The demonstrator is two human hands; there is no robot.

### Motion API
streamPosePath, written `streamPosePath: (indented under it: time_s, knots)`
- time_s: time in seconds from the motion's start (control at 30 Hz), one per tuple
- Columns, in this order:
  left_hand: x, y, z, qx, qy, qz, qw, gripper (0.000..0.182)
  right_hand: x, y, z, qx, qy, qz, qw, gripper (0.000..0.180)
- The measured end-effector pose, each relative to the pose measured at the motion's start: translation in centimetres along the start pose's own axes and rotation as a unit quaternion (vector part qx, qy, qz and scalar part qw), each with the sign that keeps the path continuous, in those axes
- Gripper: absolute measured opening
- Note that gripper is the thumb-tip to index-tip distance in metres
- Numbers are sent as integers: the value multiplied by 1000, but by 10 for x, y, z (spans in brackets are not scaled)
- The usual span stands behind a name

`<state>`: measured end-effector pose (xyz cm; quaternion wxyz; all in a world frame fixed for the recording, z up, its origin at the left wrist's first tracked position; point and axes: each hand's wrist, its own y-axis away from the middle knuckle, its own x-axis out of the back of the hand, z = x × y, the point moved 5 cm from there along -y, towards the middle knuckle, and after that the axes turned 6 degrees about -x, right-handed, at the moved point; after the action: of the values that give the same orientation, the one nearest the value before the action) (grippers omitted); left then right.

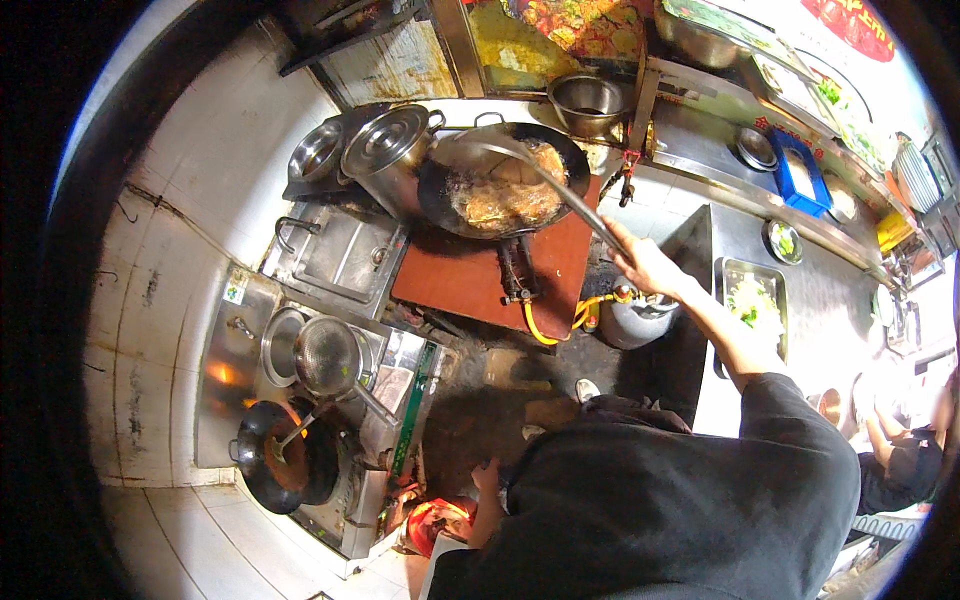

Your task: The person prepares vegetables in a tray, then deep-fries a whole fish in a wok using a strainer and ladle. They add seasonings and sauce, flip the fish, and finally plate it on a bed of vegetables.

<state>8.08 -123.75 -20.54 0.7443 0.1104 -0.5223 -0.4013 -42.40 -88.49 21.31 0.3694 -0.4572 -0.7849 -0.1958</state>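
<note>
My right hand is wrapped around the long metal handle of a cooking utensil. Its blurred head, perhaps a ladle or skimmer, is over the left part of a large black wok. Browned food fries in bubbling liquid in the wok. My left hand hangs low at my side, above and beside a red bin. The fingers there are too small to read, and I see nothing clearly held.
A burner with a yellow hose and a grey gas cylinder stand below the wok. Left are a lidded pot, a sink, a strainer and a second wok. Right, a tray of chopped greens; another person is beyond.
</note>
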Motion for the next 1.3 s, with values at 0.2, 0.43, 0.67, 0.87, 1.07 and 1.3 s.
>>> streamPosePath:
  time_s: [0.2, 0.43, 0.67, 0.87, 1.07, 1.3]
  knots:
    - [-1, -19, -2, 58, 79, -26, 995, 82, 17, -13, 31, -94, 14, 84, 992, 70]
    - [8, -15, 11, 10, 42, 7, 999, 84, -24, -41, 62, -92, -14, 140, 986, 74]
    - [11, -2, 6, -6, 40, 7, 999, 87, -60, -56, 67, -149, 1, 54, 987, 78]
    - [4, 5, -4, 57, 59, 13, 997, 90, -48, -66, 55, -80, 13, 80, 993, 74]
    - [1, 2, 2, -25, 14, -17, 999, 90, -29, -33, 35, -16, -38, 105, 994, 69]
    - [4, -5, 5, -81, 31, 6, 996, 80, -44, -13, 36, -58, -99, 16, 993, 64]
